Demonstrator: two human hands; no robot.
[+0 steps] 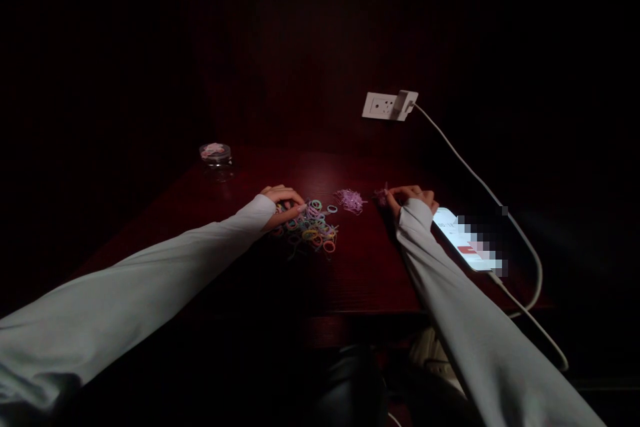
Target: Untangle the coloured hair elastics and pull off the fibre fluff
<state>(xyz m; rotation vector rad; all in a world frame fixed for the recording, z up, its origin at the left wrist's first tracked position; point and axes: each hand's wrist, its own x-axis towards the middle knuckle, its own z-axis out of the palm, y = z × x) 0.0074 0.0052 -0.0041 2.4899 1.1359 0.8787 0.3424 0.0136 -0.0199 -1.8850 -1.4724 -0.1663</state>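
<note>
Colourful bands (313, 235), one loose pile: small rings in mint green, yellow, orange, pink, pale blue and lilac, overlapping at all angles, some seen as open circles, others edge-on. Outline ragged; one pale blue ring lies at the right edge. Position: on the worktop (357, 273), left of its middle, beside and partly under the left hand.

Purple strands (351, 200), one low heap: thin, tangled, light purple, with small bright glints. Position: on the worktop, right of the coloured pile and apart from it, between the two hands.

Small purple bunch (381, 197): darker in the shade, a thin piece standing up from it. Position: at the fingertips of the right hand.

Left hand (284, 200): palm down, fingers curved, thumb and forefinger near each other at the pile's upper edge; whether they grip a ring cannot be told. Right hand (414, 196): bent at the wrist, fingertips at the small bunch; a firm grip cannot be made out. The hands are well apart. Both arms in pale grey sleeves (145, 277).

Surroundings: round clear container (216, 156) with pink on top, far left; lit phone (456, 237) beside the right wrist; white cable (463, 159); wall socket (383, 107).
</note>
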